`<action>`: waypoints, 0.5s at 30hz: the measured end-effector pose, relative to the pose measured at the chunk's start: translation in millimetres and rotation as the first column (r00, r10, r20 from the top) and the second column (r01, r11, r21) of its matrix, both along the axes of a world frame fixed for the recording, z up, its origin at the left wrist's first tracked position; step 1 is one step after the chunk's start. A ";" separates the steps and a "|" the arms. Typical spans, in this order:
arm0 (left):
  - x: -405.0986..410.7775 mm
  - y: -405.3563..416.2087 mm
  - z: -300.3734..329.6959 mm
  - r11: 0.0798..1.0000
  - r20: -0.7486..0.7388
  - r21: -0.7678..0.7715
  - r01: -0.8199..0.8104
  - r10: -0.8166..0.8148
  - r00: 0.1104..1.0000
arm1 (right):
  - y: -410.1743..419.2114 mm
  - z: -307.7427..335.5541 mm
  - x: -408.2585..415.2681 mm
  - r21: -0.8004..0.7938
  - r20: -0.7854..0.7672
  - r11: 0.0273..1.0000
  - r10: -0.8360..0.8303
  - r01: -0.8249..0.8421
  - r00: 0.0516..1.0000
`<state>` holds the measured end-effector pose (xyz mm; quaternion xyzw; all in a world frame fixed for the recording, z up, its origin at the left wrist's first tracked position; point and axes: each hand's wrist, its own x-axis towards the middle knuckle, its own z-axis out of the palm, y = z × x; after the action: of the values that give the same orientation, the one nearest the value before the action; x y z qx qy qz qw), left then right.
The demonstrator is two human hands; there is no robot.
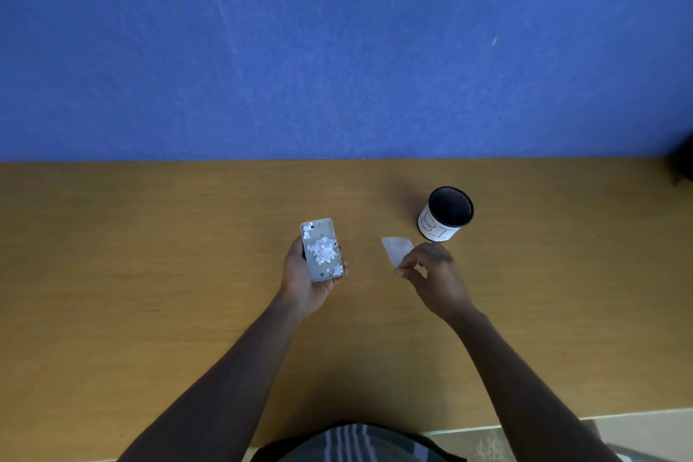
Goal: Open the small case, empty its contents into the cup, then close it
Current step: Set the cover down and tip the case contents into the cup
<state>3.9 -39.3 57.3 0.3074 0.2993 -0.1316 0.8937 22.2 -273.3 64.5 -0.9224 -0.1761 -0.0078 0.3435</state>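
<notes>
The case [322,249] is lying open and face-up in the left hand [307,276], whose fingers are wrapping its long edges from beneath. It is sitting roughly level above the table [150,255], with small white pieces [322,251] heaped at its middle and a few strays gathering near its corners. The right hand [435,274] is pinching a translucent lid [397,249] at its near end, thumb and fingertips closed on it, holding it between the case and the cup [446,214]. The cup is standing upright on the table, well to the right of the case and farther from the person, its dark mouth unobstructed; whether anything is already inside cannot be told.

Judged stage: case opened, emptying not yet begun.

Risks noted:
- The pieces are loose and appear light. Any tilt of the case while it is travelling across to the cup is likely to shed them onto the table.
- The case is wide relative to the cup mouth. Pouring over a long side rather than a corner would probably scatter pieces past the rim.
- The cup looks light, and a knock from either hand could tip it.
- The lid is being held only at one end, so it could slip.
</notes>
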 end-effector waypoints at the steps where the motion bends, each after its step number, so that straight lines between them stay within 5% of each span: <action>1: -0.6 0.2 0.0 1.000 -0.001 0.002 0.002 -0.002 1.000 | 2.7 -8.8 1.0 -0.038 0.014 0.999 -0.008 0.009 1.000; 11: -1.5 5.7 1.0 0.999 -0.027 0.003 -0.040 0.040 0.999 | 8.5 -76.9 -2.9 -0.238 -0.055 0.971 -0.011 -0.003 0.998; 15: 0.9 4.9 -1.4 0.999 -0.038 0.017 -0.036 0.037 0.999 | 1.0 -83.0 -5.0 -0.163 -0.054 0.986 -0.040 0.030 0.998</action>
<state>4.7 -34.4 55.9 0.3067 0.3232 -0.1187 0.8873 17.2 -272.4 -18.5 -0.9501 -0.1501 0.0266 0.2720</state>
